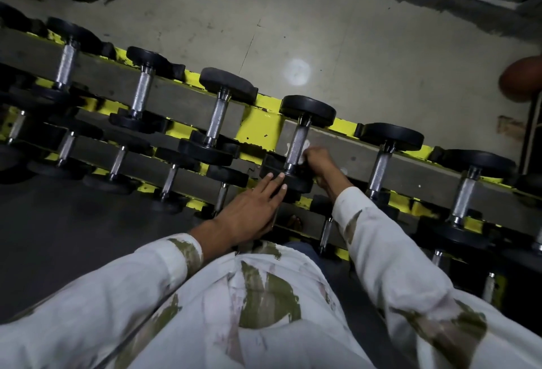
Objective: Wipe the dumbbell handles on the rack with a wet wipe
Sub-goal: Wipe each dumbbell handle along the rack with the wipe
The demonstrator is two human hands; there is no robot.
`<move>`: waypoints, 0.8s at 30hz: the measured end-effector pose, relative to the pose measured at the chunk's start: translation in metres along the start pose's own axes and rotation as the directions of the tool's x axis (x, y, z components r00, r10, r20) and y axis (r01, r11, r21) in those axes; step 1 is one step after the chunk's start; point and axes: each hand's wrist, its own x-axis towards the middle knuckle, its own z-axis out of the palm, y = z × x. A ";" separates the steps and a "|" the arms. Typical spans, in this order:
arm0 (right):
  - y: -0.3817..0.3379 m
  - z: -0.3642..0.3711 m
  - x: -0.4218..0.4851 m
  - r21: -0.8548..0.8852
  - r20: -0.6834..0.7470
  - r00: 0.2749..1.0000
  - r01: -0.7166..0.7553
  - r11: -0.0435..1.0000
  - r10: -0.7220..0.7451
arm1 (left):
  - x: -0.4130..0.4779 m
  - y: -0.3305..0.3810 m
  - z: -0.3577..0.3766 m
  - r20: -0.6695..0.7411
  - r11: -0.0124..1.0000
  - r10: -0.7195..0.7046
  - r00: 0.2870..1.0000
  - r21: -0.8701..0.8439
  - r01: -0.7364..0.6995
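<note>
Clerk: Dumbbell (294,145), black round plates, knurled chrome handle. Place?
Checker: Lying across the yellow-and-grey steel rack (258,128), upper row.
Clerk: Hands?
Checker: Right hand (315,160) curled round a white wet wipe (306,144), pressed to that dumbbell's handle. Left hand (249,213), fingers straight and together, resting on its near plate.

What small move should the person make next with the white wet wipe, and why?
Probably slide the right hand and its white wet wipe along the knurled silver dumbbell handle toward the far black weight plate: the wipe presses the handle's near half, while the flat left hand rests on the near black plate.
</note>
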 end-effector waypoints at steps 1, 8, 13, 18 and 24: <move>0.006 0.002 -0.004 -0.059 0.000 1.000 0.008 0.998 -0.008 | 0.000 0.000 0.000 -0.001 1.000 -0.001 1.000 -0.003 0.001; -0.011 0.001 0.025 0.103 -0.261 0.961 0.119 0.987 -0.089 | 0.002 0.002 0.002 -0.020 1.000 -0.016 1.000 -0.020 0.016; 0.009 0.017 -0.014 -0.538 -0.280 0.676 0.477 0.695 -0.682 | 0.005 0.000 0.014 -0.035 0.999 -0.016 0.999 -0.031 0.015; 0.009 -0.013 -0.003 -0.891 0.318 0.428 0.440 -0.112 -0.846 | 0.008 -0.001 0.021 -0.052 0.999 -0.019 0.998 -0.034 0.017; -0.041 -0.004 -0.002 -0.855 0.518 0.612 0.386 -0.346 -0.598 | 0.007 -0.002 0.021 -0.056 0.999 -0.009 0.998 -0.043 0.006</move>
